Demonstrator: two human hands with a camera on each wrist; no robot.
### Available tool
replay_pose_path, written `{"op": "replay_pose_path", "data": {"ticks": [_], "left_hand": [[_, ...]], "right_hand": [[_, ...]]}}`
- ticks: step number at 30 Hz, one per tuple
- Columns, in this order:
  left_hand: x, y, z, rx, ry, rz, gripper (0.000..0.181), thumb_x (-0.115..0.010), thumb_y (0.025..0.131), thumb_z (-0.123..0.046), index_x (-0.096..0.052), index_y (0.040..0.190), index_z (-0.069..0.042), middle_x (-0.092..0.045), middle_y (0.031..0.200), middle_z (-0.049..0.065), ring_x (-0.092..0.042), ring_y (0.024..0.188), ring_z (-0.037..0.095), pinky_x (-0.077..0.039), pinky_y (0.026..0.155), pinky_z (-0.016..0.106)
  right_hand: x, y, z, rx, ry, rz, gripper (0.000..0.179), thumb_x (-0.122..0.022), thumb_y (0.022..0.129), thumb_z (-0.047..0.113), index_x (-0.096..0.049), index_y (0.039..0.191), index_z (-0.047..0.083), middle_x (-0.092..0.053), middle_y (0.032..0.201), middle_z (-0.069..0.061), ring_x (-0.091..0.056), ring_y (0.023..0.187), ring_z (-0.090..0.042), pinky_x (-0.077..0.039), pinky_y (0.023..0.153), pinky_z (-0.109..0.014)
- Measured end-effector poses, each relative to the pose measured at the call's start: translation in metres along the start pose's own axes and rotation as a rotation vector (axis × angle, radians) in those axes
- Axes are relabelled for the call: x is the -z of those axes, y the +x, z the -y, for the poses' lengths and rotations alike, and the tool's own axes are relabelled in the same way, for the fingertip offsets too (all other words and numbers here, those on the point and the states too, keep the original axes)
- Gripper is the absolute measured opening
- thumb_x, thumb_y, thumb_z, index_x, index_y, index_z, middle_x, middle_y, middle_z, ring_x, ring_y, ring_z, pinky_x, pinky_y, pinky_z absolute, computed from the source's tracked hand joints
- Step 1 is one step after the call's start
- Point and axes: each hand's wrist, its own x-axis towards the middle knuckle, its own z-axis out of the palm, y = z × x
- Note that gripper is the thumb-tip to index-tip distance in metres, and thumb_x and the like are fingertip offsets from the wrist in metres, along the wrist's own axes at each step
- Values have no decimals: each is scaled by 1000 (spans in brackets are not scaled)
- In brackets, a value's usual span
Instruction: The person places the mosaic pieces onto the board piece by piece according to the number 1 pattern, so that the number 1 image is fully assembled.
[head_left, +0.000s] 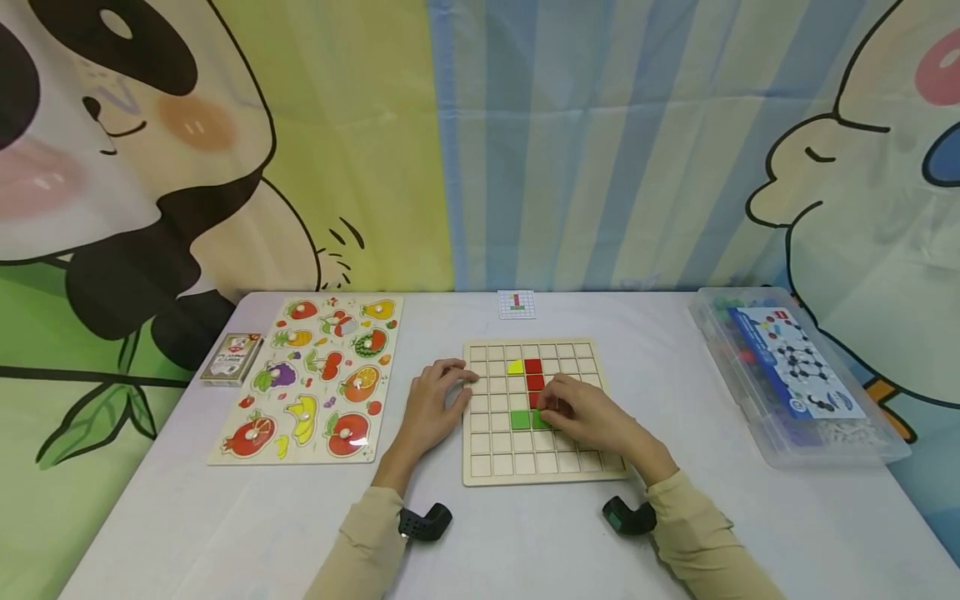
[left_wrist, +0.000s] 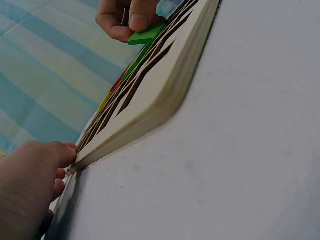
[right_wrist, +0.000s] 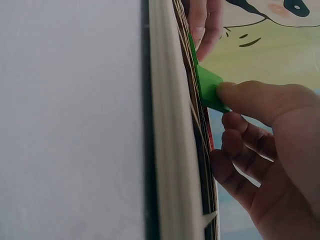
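A wooden grid board [head_left: 491, 464] lies on the table between my hands. At its left edge, my left hand [head_left: 433, 402] touches the rim with bent, relaxed fingers. My right hand [head_left: 588, 414] pinches a green square tile [right_wrist: 210, 89] between thumb and fingers; the tile is tilted, its lower edge at the board. Left of it another green tile [head_left: 520, 420] sits in a grid square. Three red tiles [head_left: 533, 367] form a column above, the lowest partly behind the right fingers. Beside the top red one is a yellow tile [head_left: 514, 367].
Behind the board lies a small pattern card [head_left: 517, 305] with a red and green figure. A fruit puzzle board [head_left: 300, 454] and a playing card box [head_left: 232, 359] are at left. A clear plastic case [head_left: 795, 442] stands at right.
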Motion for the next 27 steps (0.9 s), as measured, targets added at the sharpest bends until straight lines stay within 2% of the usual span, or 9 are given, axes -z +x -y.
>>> {"op": "replay_pose_path", "data": {"ticks": [8, 16, 23, 27], "left_hand": [[0, 0, 0, -2, 4, -2, 18, -64, 89, -20, -68, 106, -23, -57, 125, 2, -52, 113, 25, -37, 92, 44], [0, 0, 1, -20, 7, -18, 18, -64, 89, -19, -68, 106, -23, -58, 124, 2, -53, 112, 25, -37, 91, 45], [0, 1, 1, 1, 10, -1, 18, -64, 89, -20, -69, 106, -23, -57, 125, 2, -52, 115, 25, -36, 93, 46], [0, 1, 0, 11, 8, 7, 18, -64, 89, -20, -69, 107, -22, -57, 126, 2, -51, 115, 25, -36, 93, 45]], "right_hand": [[0, -2, 2, 14, -40, -2, 10, -67, 88, 17, -64, 97, 16, -56, 90, 7, -50, 75, -6, -44, 67, -20], [2, -6, 2, 2, -115, -13, 11, -65, 89, 20, -69, 99, 18, -60, 91, 12, -55, 78, 0, -48, 70, -21], [11, -11, -2, 8, -70, 10, 13, -61, 91, 19, -68, 103, 17, -61, 92, 13, -53, 78, 0, -47, 71, -22], [18, -14, -7, -15, -52, 1, 12, -62, 91, 19, -67, 102, 17, -61, 92, 12, -52, 76, -1, -46, 68, -22]]}}
